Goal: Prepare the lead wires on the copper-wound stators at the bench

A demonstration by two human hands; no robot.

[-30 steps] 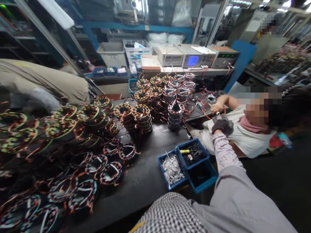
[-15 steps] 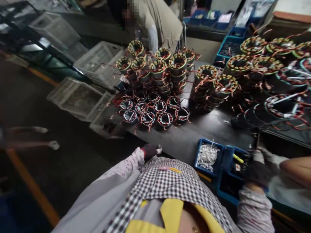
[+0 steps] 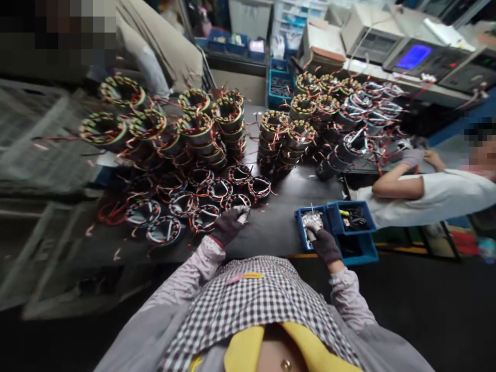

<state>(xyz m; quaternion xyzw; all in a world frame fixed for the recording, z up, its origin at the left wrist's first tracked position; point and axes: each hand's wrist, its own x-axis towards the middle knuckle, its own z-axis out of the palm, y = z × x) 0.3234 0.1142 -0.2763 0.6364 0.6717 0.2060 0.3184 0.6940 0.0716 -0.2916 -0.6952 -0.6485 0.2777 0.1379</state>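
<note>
My left hand [image 3: 229, 225], in a dark glove with pale fingertips, is at the near edge of a small wire-wound stator [image 3: 237, 201]. Its fingers are pressed together; whatever may be between them is too small to make out. My right hand [image 3: 324, 242], gloved alike, reaches into a blue bin [image 3: 299, 227] of small white pieces [image 3: 312, 218]. The fingers of that hand look closed among the pieces, and what they hold is hidden. Several other small stators with red and white wires stand left of my left hand, one of them a stator [image 3: 163, 230] near the table edge.
Stacks of larger stators [image 3: 196, 129] line the back of the dark table [image 3: 271, 227]. Beside the white pieces stands a blue bin [image 3: 360, 222] with a yellow-handled tool. One co-worker [image 3: 422, 194] is at the right, another [image 3: 166, 46] behind the stacks. Grey crates [image 3: 34, 139] stand left.
The view has swung right and closer to the table. My left hand has moved from the table's edge to the small stators. My right hand has gone from the tool bin to the white pieces.
</note>
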